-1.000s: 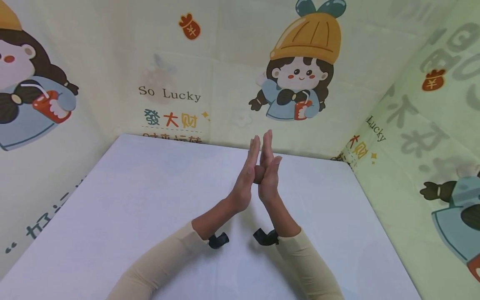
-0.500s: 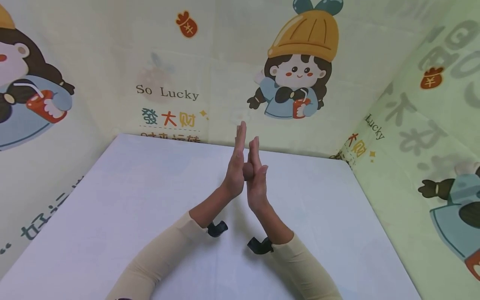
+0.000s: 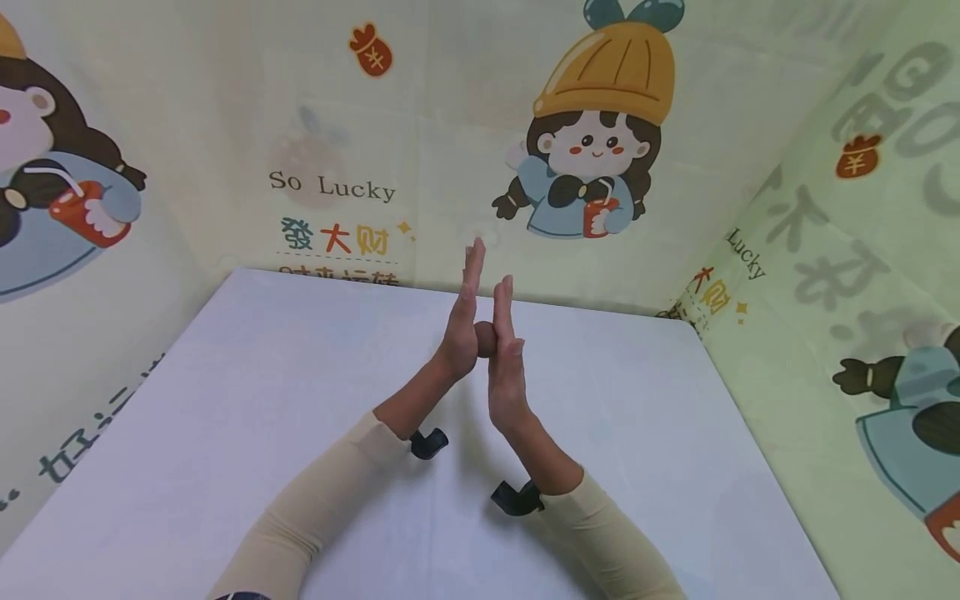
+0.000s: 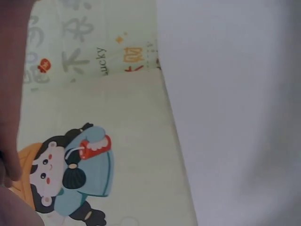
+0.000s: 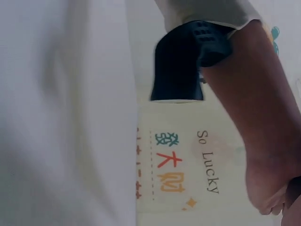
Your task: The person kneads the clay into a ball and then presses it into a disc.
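Observation:
A small brown ball, its material not clear, sits between the two palms above the table. My left hand presses it from the left with straight fingers pointing up and away. From the other side, my right hand lies flat against it, a little lower and nearer to me, fingers also straight. The palms stand slightly apart, separated by the ball. In the right wrist view, the left hand appears at the lower right beside a dark sliver of the ball.
A white table spreads below the hands. Printed cloth walls with cartoon figures and lettering rise behind and at both sides. Each wrist carries a dark camera mount, one on the left and one on the right.
Both hands have shifted left with the ball between them. The left hand has slid forward along the right one, which now sits lower and closer to me.

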Action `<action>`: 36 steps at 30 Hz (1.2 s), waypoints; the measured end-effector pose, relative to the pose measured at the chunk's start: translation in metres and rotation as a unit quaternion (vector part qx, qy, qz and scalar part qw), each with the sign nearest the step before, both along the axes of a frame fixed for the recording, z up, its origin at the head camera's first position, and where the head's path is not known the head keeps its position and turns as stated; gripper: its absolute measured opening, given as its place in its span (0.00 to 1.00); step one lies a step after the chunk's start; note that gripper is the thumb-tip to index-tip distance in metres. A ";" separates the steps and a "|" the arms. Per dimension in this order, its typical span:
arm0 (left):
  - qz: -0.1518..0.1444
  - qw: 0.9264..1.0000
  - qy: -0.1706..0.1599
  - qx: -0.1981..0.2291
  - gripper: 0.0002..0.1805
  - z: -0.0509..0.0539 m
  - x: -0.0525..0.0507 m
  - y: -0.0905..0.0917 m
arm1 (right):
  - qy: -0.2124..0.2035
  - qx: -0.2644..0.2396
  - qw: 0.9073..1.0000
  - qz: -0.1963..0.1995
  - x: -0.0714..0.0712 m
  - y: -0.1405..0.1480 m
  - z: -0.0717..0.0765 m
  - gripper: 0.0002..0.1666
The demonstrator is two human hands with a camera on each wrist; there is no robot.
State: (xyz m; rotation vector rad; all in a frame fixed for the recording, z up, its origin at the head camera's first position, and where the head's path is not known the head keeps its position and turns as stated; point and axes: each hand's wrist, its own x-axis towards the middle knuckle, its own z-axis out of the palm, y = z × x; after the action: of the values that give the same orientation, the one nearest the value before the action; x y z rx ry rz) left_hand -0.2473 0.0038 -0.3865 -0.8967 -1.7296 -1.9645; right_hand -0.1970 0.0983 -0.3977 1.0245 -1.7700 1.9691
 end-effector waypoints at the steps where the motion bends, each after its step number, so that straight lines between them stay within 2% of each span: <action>1: -0.004 1.000 -0.002 -0.006 0.36 -0.003 -0.001 0.000 | 0.004 0.004 1.000 -0.005 0.000 0.000 0.000 0.53; 5: -0.013 1.000 -0.001 -0.028 0.37 -0.013 -0.004 0.000 | 0.018 0.015 1.000 -0.021 -0.001 0.002 0.001 0.50; 13: -0.033 0.998 0.002 -0.050 0.34 -0.029 -0.002 0.004 | 0.028 0.034 0.997 -0.060 -0.003 0.008 0.002 0.48; 20: -0.035 0.996 0.022 -0.079 0.37 -0.037 0.003 0.009 | 0.037 0.035 0.995 -0.082 -0.007 0.013 0.005 0.47; 31: -0.048 0.994 0.033 -0.095 0.43 -0.045 0.021 0.016 | 0.030 0.041 0.994 -0.100 -0.016 0.024 0.012 0.51; 36: -0.054 0.994 0.020 -0.091 0.46 -0.044 0.031 0.018 | 0.031 0.049 0.993 -0.102 -0.021 0.029 0.013 0.49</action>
State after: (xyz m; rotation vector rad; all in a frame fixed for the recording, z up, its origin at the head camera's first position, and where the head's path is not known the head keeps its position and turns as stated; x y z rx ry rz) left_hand -0.2167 0.0219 -0.4306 -1.1046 -1.8970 -1.8618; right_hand -0.2178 0.1275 -0.3851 0.8840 -1.8709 1.7248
